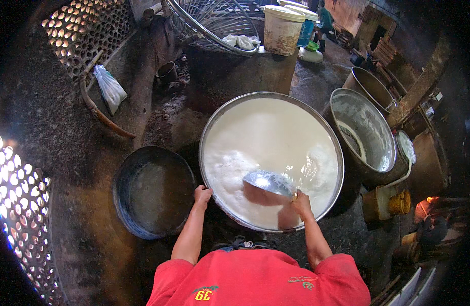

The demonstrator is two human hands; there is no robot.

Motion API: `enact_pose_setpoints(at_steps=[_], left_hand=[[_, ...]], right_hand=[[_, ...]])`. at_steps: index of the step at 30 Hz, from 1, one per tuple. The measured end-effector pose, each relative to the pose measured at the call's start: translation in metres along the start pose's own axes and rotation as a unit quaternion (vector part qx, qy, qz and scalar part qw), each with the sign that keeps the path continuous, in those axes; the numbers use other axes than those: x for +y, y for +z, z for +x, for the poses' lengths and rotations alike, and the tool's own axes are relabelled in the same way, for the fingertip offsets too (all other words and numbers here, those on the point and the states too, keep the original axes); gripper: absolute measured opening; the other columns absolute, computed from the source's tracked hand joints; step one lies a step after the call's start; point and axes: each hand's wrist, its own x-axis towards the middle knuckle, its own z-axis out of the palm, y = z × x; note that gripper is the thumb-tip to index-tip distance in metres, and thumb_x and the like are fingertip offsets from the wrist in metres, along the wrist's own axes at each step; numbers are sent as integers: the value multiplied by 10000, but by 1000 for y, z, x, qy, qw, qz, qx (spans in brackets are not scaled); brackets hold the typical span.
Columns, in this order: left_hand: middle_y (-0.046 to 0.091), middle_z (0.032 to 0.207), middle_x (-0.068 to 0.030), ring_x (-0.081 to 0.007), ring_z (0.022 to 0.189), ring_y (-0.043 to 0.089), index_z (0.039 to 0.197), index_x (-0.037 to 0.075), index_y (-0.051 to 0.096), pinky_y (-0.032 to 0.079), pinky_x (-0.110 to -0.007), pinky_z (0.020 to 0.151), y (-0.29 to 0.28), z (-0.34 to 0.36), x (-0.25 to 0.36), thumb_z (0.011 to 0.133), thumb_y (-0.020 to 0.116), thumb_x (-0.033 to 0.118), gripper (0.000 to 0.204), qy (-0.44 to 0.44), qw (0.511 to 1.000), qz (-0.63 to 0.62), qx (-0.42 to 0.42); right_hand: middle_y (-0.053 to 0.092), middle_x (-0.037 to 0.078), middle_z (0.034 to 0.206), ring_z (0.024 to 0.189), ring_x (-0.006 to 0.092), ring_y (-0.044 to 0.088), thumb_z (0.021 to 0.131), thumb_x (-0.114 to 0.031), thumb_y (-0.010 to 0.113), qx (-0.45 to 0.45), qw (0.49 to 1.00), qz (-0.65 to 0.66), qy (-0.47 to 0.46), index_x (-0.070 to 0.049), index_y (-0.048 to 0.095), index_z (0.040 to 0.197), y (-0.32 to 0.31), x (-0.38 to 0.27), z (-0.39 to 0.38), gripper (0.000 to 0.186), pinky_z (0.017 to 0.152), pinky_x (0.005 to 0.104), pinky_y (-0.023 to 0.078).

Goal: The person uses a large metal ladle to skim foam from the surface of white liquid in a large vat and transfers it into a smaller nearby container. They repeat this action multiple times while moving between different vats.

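A large round metal vat (270, 122) full of creamy white liquid, with foam at its near and side parts, is in front of me. My left hand (202, 196) is closed on the vat's left rim. My right hand (301, 204) grips the handle of a wide metal scoop (268, 182), which I hold over the foamy surface near the front of the vat; whether it touches the liquid is hard to tell. A dark round basin (153, 194) stands just left of the vat, below my left hand's level.
Metal vats (362, 130) stand right, near a yellow container (398, 203) and a fire (424, 206). Behind, a concrete block (235, 76) bears white buckets (282, 33) and a metal frame (209, 25). A white bag (110, 89) hangs left. A person (325, 23) is in the background.
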Motion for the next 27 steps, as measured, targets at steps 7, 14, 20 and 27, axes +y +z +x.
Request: enact_pose_setpoints(at_steps=[7,14,20,27], left_hand=[[660,847,-106,-193,755,600,911,-26,625,465,-334,647,-8,-19,19,723,719,82,235,33,999,-12,-40],[661,806,-66,-158,704,588,926,-6,620,466,-330,624,-17,-9,12,739,714,80,226,38,995,-10,-88],[660,798,-67,-166,693,594,906,15,633,462,-333,599,3,23,-28,742,727,93,205,84,994,-50,-49],[673,877,-130,-258,819,625,912,4,631,472,-378,716,-1,-5,3,706,752,142,276,48,998,42,-21]], right_hand=[[640,280,864,843,472,608,625,-185,651,-75,996,30,41,0,579,1026,20,-51,-38,448,781,507,501],[597,97,614,472,163,562,643,-58,654,-118,987,110,21,-10,592,1088,-56,-142,-53,452,433,327,474],[638,266,868,843,402,634,688,-174,639,-22,978,-133,-161,-17,536,1181,-100,-198,42,528,763,470,516],[651,231,951,919,408,618,737,-150,629,-9,980,-171,-101,-26,564,1071,-56,-215,117,363,820,480,508]])
